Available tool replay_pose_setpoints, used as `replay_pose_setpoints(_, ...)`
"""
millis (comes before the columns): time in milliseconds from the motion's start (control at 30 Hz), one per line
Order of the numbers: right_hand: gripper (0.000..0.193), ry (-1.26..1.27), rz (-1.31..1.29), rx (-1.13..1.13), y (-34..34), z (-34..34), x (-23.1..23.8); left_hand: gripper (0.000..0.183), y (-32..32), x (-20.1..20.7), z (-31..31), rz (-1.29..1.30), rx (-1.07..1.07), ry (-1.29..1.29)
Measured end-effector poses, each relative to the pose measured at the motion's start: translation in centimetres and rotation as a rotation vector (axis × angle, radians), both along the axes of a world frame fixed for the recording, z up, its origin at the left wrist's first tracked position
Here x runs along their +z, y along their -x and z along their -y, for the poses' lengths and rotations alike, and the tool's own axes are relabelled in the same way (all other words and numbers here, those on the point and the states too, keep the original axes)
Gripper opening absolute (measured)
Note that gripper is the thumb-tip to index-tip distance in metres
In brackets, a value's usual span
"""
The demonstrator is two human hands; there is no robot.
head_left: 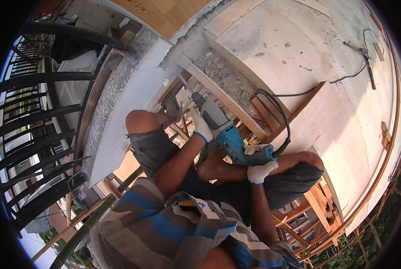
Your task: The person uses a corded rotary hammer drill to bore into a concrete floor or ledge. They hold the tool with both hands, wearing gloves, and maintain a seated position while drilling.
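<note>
A teal and grey demolition hammer lies slanted across the space between my bent knees. Its steel bit points up and left toward the broken concrete edge; whether the tip touches cannot be made out. White knit gloves cover both hands. My left hand is closed against the grey front housing, its far fingers partly hidden by the tool. At the rear, my right hand wraps the back handle, with gloved fingertips showing on the handle's far side. A black cord loops from the handle's end.
Timber boards frame a rubble-strewn gap ahead. Pale plywood sheets spread right, bearing loose chips and a dark tool near the cord. Black metal railing stands left. Open wooden framing and bamboo poles show below me.
</note>
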State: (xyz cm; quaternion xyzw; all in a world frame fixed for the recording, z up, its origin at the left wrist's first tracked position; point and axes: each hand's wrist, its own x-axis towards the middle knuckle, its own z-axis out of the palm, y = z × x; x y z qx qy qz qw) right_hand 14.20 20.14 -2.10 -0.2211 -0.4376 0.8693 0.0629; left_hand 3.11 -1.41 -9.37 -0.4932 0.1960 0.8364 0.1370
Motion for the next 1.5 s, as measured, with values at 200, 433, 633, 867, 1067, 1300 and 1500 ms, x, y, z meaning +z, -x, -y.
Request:
replay_pose_setpoints(200,0.101,0.036,0.052,-0.037,0.4,0.0,-0.2,0.092,-0.1,-0.7,0.3,-0.043,0.008,0.000)
replay_pose_setpoints(433,0.100,0.055,0.130,-0.103,0.8,0.0,0.3,0.105,0.6,1.2,-0.4,-0.033,-0.020,-0.037)
replay_pose_setpoints(633,0.098,0.012,-0.021,0.034,1.6,-1.2,-0.3,0.097,0.5,0.9,-0.9,-0.081,0.005,-0.004)
replay_pose_setpoints(867,0.101,0.035,0.046,0.058,3.0,-3.3,-0.5,0.083,2.0,2.4,-2.2,-0.041,0.056,-0.003)
replay_pose_setpoints(1067,0.091,0.035,0.103,-0.076,2.8,-3.2,-3.2,0.079,2.1,0.9,-2.2,-0.042,0.062,0.016)
replay_pose_setpoints(1300,0.095,0.112,0.130,-0.045,3.9,-2.7,-1.8,0.076,2.0,-0.7,-1.9,-0.028,0.043,0.046)
replay_pose_setpoints(1500,0.093,0.195,0.140,-0.053,4.3,-2.9,-1.3,0.078,2.3,-1.0,-1.7,-0.058,0.031,0.021)
